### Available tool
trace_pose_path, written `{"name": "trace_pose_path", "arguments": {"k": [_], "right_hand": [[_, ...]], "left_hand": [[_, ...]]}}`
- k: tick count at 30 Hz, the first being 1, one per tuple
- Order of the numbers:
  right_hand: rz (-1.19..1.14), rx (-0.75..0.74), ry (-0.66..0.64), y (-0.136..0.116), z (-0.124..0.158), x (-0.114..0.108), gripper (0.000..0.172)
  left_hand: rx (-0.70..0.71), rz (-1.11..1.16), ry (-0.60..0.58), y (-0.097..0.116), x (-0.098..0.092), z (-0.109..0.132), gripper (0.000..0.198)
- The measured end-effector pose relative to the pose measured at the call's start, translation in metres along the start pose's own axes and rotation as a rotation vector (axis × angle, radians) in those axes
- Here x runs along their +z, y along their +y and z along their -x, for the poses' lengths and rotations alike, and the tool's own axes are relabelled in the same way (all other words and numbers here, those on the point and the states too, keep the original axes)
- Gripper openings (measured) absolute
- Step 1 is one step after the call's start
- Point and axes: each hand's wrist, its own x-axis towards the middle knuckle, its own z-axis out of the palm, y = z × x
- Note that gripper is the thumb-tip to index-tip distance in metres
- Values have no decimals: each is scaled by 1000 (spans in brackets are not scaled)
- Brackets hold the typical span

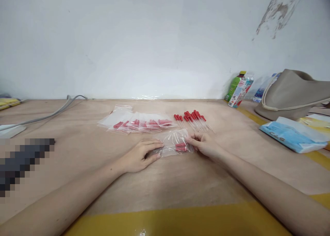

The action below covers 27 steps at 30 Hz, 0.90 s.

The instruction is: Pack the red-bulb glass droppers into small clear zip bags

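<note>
Clear bag (pixel 168 139), frame centre, red-bulbed droppers (pixel 181 147) inside (two, perhaps; glare blurs count). Left hand (pixel 141 156) spread on left end; right hand (pixel 205 145) pinching right edge. Beyond: filled bags (pixel 136 118) left of centre, done; loose droppers (pixel 190 116) right of centre, unbagged.

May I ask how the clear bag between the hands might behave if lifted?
The clear bag is likely floppy, since its thin film wrinkles beside the right hand. It should be light, as only a few small red pieces show inside.
</note>
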Motion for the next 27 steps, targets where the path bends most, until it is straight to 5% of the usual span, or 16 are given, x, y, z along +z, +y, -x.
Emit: {"name": "trace_pose_path", "arguments": {"k": [6,14,22,27], "right_hand": [[-35,58,103,3,-1,1,38],[-4,34,63,10,-5,-2,37],[486,-242,367,13,-12,-6,31],[621,-256,382,12,-30,-9,28]], "left_hand": [[14,5,5,-1,1,0,37],[-9,5,-5,0,0,1,36],[-3,-3,-12,-2,1,1,35],[-1,1,-8,-1,0,1,35]]}}
